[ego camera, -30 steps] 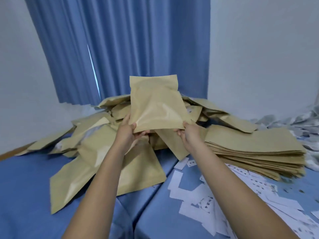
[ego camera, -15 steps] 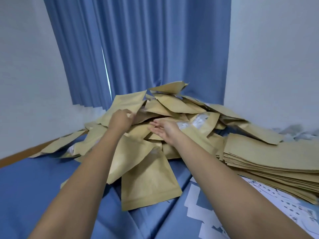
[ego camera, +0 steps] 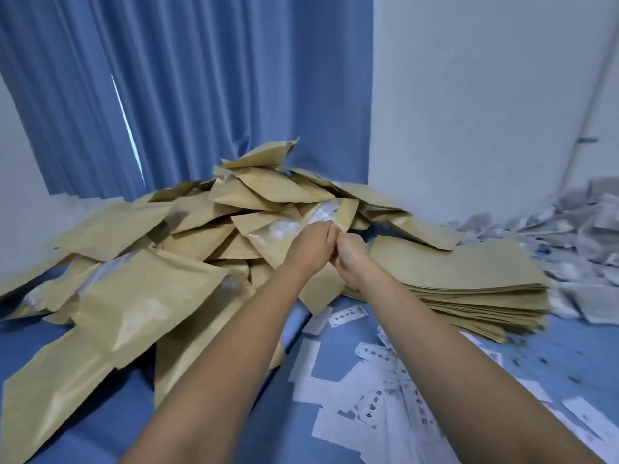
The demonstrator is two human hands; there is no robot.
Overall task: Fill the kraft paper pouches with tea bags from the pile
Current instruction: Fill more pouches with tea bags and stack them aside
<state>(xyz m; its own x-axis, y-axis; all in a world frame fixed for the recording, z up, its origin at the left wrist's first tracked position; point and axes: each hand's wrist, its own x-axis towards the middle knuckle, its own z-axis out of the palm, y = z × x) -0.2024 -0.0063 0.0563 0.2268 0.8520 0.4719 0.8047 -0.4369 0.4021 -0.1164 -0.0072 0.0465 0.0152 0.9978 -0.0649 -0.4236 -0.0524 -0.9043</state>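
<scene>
Although unable to see the fingertips, finds the left hand (ego camera: 310, 244) and the right hand (ego camera: 351, 254) brought together knuckle to knuckle over the loose heap of kraft pouches (ego camera: 160, 296), with the fingers of both curled inward. Places them at the edge of one windowed pouch (ego camera: 284, 229) on the near slope of that heap, with a lower corner showing between the wrists. Cannot tell whether either hand pinches that edge or merely closes above it. Sees no tea bag in either hand.

Judges the heap as finished work: plump, tumbled, several with pale contents behind a clear window. Attempts no count, but rates it a substantial share.

Notes a squared stack of flat pouches (ego camera: 469, 272) just right of the hands and judges these as not yet filled. Notes beyond it, against the white wall (ego camera: 485, 95), a grey-white pile of tea bags (ego camera: 576, 229), too blurred for detail.

Reckons the task well under way yet far from complete, with plenty of empty pouches and loose bags on hand. Takes the step in hand to be the closing of a filled pouch — a judgement only, not something observed.

Logs also white printed slips (ego camera: 385, 396) scattered on the blue surface (ego camera: 234, 413) beside the right forearm, and a blue curtain (ego camera: 201, 95) behind the heap.
</scene>
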